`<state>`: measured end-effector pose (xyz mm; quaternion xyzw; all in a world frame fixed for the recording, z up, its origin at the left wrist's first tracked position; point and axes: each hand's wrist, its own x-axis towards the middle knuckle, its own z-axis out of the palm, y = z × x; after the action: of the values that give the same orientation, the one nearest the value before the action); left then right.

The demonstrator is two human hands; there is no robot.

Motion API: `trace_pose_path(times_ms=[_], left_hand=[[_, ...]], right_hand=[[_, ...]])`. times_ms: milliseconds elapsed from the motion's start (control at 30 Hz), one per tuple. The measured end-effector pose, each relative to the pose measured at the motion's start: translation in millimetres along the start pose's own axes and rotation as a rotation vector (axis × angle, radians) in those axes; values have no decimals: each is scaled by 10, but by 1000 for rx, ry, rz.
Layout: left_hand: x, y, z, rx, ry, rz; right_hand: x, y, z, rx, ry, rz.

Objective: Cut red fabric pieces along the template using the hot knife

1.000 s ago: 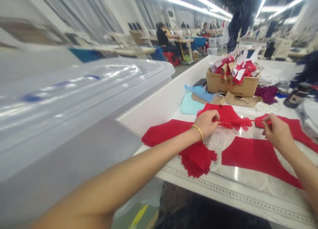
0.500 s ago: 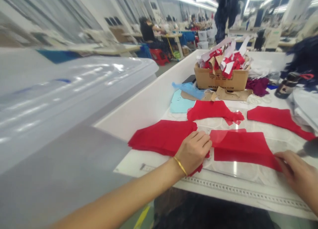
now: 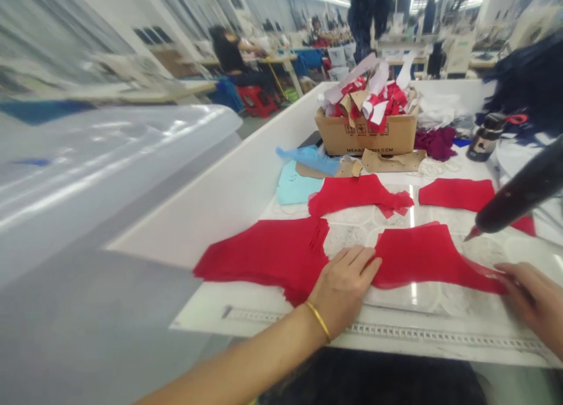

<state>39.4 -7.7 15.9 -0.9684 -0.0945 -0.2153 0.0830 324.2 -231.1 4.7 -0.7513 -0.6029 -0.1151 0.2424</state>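
A: Head view: how does the left hand (image 3: 343, 293) sit?
B: Flat, fingers together, tips against the red fabric panel (image 3: 422, 258); the right hand (image 3: 534, 305) rests on its far tip, fingers loosely apart. Light, even pressure suits it.
A: What's in the way?
B: A dark pointed tool (image 3: 519, 194) hangs just above; a cardboard box (image 3: 365, 132) sits beyond

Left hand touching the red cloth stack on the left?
Touching. The head view shows the left hand resting against the right edge of the red cloth stack, with no gap between them at the heel of the palm.
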Motion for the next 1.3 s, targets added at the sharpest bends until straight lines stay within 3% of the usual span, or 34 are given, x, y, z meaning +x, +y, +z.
trace_pose_path(times_ms=[167,267,367,567,767,967,1167,1300], left_hand=[[24,223,61,-219,-144,-74],[70,320,129,-266,-267,-87],[122,334,224,-261,-315,-95],[121,261,336,-237,-285,-75],[18,207,306,-211,-193,-47],[14,198,286,-174,-121,-15],[196,563,355,-351,-128,119],[411,834,398,-502,-191,272]], right_hand=[[-86,52,-22,14,-53,23],[-151,104,-45,35,-97,39],[-187,109,-86,48,-146,51],[-188,-11,-114,90,-179,112],[-177,-70,-42,65,-83,154],[-150,-26,-155,9,-70,219],[-61,-14,-251,145,45,380],[255,-176,-275,393,165,300]])
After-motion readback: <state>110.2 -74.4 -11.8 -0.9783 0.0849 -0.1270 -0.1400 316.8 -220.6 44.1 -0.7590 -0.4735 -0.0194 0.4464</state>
